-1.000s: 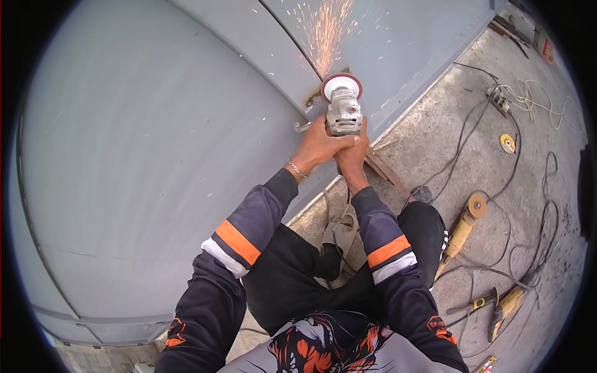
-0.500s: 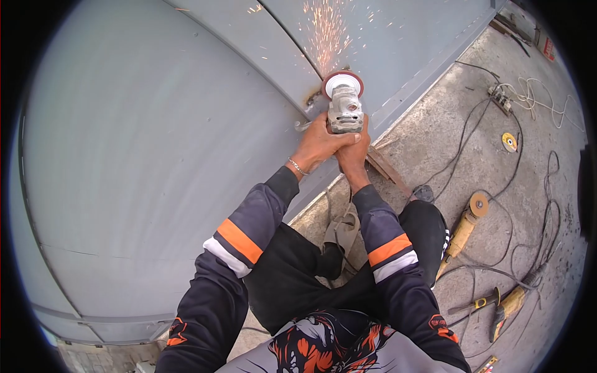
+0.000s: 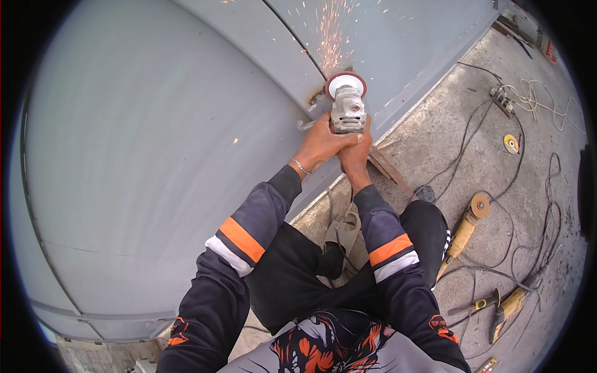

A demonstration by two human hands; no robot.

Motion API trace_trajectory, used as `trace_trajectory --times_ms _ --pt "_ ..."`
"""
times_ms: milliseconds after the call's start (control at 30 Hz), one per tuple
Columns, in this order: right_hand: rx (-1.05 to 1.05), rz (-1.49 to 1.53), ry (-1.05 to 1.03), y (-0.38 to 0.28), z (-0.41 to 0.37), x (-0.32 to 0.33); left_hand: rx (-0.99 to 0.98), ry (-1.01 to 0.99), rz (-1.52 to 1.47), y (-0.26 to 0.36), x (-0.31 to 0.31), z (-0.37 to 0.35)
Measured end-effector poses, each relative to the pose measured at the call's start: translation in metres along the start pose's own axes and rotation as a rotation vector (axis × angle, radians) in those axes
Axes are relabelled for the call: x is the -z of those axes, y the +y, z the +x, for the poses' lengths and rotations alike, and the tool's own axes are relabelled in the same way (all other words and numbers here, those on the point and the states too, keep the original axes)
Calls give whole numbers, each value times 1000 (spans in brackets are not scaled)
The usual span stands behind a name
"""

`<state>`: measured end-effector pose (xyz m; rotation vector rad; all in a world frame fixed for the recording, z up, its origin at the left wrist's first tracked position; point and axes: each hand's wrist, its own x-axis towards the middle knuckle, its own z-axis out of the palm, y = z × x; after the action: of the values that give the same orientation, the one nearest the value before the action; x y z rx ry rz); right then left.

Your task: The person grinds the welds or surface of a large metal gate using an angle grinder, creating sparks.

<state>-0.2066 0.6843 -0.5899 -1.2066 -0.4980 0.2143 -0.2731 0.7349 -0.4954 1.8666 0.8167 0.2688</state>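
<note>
An angle grinder (image 3: 349, 115) with a reddish-brown disc is held against a grey metal panel (image 3: 155, 124), and orange sparks (image 3: 331, 37) fly upward from the disc. My left hand (image 3: 318, 144) is wrapped round the grinder's body from the left, a bracelet on its wrist. My right hand (image 3: 357, 155) grips the same tool from the right, its fingers partly hidden behind the body. Beside the disc, on its left, a rusty brown mark (image 3: 316, 97) shows near the panel seam. A small metal handle (image 3: 305, 125) sticks out left of my left hand.
On the concrete floor (image 3: 429, 143) at the right lie a yellow grinder (image 3: 463, 233), a second yellow tool (image 3: 511, 306), a loose yellow disc (image 3: 510, 143), a power strip (image 3: 501, 101) and tangled cables. A rusty metal bar (image 3: 388, 169) lies by the panel's edge. My bent legs are below.
The view has shifted slightly, so the panel and tools appear a little further right. Both hands still hold the grinder, and the spark stream has a slightly different shape.
</note>
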Motion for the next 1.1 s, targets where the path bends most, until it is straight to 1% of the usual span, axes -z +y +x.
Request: trace_trajectory --times_ms 100,233,333,400,533,600,700,733,833,933,1100 --pt "51 -1 5 3 1 0 -8 1 -20 2 -1 -3" --pt "18 -9 -21 1 1 2 -59 -5 -28 -1 -1 -1" --pt "10 -1 -11 4 1 0 -19 -1 -21 -2 -1 -1" --pt "-2 -4 10 4 2 -2 -18 0 -17 -1 -1 -1" --pt "15 -45 -29 6 2 4 -45 -23 -59 -6 -2 2" --pt "34 -53 -39 8 2 5 -19 -27 -32 -5 -3 3" --pt "-29 -18 20 10 0 -1 13 -33 37 9 0 -3" --pt "-22 -20 20 9 -1 -1 24 -37 64 10 0 -3" --pt "-6 -32 22 6 -2 0 -46 16 67 -5 -1 5" --pt "7 -34 17 6 -3 -1 -31 16 77 -8 1 4" --pt "54 -14 -5 8 -1 1 -68 62 63 -18 -2 6"
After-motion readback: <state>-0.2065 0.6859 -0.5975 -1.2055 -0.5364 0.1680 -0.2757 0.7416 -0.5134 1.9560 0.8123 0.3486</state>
